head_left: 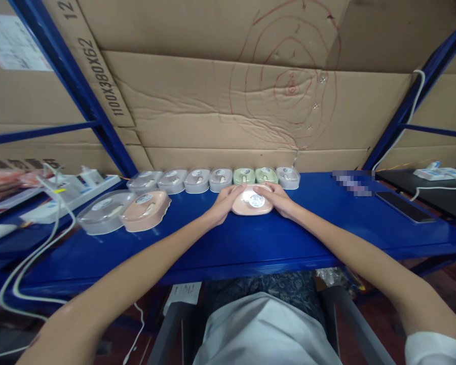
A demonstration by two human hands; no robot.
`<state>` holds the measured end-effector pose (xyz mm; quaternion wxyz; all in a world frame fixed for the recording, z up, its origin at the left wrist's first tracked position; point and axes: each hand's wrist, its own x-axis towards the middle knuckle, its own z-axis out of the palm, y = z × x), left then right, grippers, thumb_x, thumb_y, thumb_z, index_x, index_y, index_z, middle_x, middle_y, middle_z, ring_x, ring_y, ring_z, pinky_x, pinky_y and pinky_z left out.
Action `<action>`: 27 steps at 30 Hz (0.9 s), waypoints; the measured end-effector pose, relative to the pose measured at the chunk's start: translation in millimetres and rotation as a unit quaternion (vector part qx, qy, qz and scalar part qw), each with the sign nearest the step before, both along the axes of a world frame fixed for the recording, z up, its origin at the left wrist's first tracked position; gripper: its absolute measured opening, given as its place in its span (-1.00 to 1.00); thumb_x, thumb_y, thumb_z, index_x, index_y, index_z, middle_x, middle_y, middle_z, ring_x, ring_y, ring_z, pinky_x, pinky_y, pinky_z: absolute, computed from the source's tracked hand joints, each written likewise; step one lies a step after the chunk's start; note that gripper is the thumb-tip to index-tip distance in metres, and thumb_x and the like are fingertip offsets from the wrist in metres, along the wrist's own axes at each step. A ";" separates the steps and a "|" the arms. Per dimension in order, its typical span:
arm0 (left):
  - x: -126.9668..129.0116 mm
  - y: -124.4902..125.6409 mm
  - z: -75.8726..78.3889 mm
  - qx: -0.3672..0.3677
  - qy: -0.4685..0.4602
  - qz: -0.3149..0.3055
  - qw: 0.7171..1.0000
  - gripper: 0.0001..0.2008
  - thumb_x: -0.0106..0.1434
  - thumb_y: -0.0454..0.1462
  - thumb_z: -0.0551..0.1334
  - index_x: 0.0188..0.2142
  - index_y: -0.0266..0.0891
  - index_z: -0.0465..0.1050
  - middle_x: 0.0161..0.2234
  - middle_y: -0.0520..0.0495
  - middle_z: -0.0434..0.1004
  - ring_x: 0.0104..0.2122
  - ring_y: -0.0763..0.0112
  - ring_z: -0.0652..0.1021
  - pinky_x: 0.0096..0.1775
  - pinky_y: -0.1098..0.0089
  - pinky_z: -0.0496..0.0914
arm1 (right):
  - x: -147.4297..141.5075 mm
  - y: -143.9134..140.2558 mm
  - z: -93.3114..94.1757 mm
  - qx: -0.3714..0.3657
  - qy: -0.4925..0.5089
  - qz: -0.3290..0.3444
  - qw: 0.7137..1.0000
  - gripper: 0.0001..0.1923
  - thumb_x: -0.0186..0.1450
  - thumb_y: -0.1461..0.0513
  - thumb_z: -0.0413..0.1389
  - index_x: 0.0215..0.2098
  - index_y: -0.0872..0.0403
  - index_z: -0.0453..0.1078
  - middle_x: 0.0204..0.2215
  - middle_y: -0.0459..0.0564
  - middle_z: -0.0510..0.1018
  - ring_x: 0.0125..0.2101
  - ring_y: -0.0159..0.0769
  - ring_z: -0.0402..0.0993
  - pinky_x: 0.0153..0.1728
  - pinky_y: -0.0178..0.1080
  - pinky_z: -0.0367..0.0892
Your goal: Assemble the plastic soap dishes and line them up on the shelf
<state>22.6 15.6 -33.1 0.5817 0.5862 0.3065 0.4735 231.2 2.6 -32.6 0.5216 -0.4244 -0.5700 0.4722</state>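
Observation:
Between my two hands is a pink rounded plastic box (247,204) with a clear lid and a round white label on top. My left hand (225,200) grips its left side, fingers wrapped round the edge. On the opposite side my right hand (278,197) holds it, thumb on the lid near the label. The box is over the blue table, close in front of the row; whether it touches the tabletop I cannot tell. Just behind it stand two green boxes (244,176) of the same kind.
Several grey boxes (196,181) line the back of the blue table (228,248). Left of my hands sit a larger grey box (104,215) and another pink box (142,215). A phone (405,207) lies at right. White cables (19,274) and power strips (99,188) are at left.

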 end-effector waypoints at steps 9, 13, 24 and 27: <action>-1.9 5.0 -4.3 0.014 0.002 0.004 1.000 -0.43 0.21 0.16 0.50 -0.11 -0.31 0.67 -0.27 -0.19 0.71 -0.16 0.12 0.66 -0.14 0.26 0.48 | 1.5 -0.9 1.6 0.003 -0.012 0.006 1.000 -0.44 0.07 -0.17 0.51 -0.27 0.02 0.49 -0.31 -0.04 0.65 -0.28 -0.21 0.57 -0.20 -0.16 0.45; -2.5 4.9 -4.1 0.017 0.007 0.005 1.000 -0.43 0.20 0.16 0.50 -0.13 -0.30 0.67 -0.27 -0.17 0.70 -0.18 0.14 0.65 -0.17 0.28 0.48 | 2.7 -1.2 2.0 0.007 -0.010 0.006 1.000 -0.44 0.07 -0.18 0.51 -0.28 0.02 0.50 -0.34 -0.05 0.64 -0.32 -0.23 0.55 -0.23 -0.17 0.44; -2.3 2.6 -2.8 0.016 0.002 0.007 1.000 -0.45 0.22 0.14 0.50 -0.12 -0.31 0.67 -0.26 -0.19 0.71 -0.20 0.16 0.65 -0.18 0.28 0.48 | 3.7 -0.5 1.7 0.004 -0.014 0.007 1.000 -0.43 0.06 -0.19 0.51 -0.26 0.01 0.51 -0.30 -0.02 0.65 -0.29 -0.20 0.56 -0.20 -0.15 0.45; -1.5 2.6 -2.6 0.014 0.003 0.013 1.000 -0.46 0.21 0.14 0.51 -0.12 -0.29 0.67 -0.27 -0.17 0.70 -0.20 0.15 0.65 -0.18 0.28 0.47 | 2.9 -0.3 1.4 0.005 -0.012 0.004 1.000 -0.45 0.07 -0.17 0.51 -0.27 0.01 0.50 -0.32 -0.03 0.65 -0.29 -0.21 0.56 -0.21 -0.15 0.45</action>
